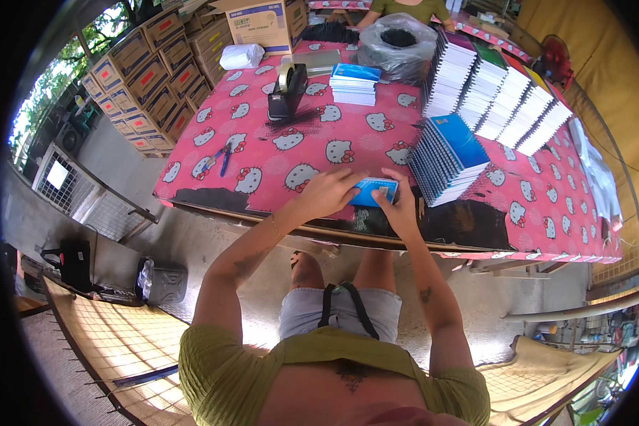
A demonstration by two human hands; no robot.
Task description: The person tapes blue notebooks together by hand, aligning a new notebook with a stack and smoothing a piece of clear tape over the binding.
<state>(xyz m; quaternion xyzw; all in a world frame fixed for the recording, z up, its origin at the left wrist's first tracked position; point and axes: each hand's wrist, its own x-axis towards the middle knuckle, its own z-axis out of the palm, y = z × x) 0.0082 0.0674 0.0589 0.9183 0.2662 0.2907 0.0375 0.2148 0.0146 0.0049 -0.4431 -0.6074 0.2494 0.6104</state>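
Note:
A small blue spiral notebook (373,192) is held between my two hands at the near edge of the table. My right hand (402,204) grips its right side, the thumb pressed on the cover. At the upper left corner my left hand (328,192) has its fingers closed on the edge; its fingertips are partly hidden. Just right of my hands stands a tall stack of blue spiral notebooks (449,160). Farther back lies a shorter pile of small blue notebooks (354,85).
A black tape dispenser (287,92), pens (226,160) and a plastic bag of black coils (397,44) lie on the pink table (263,153). Tall notebook stacks (493,96) stand back right. Cardboard boxes (149,78) rise at left. Another person (408,8) is across the table.

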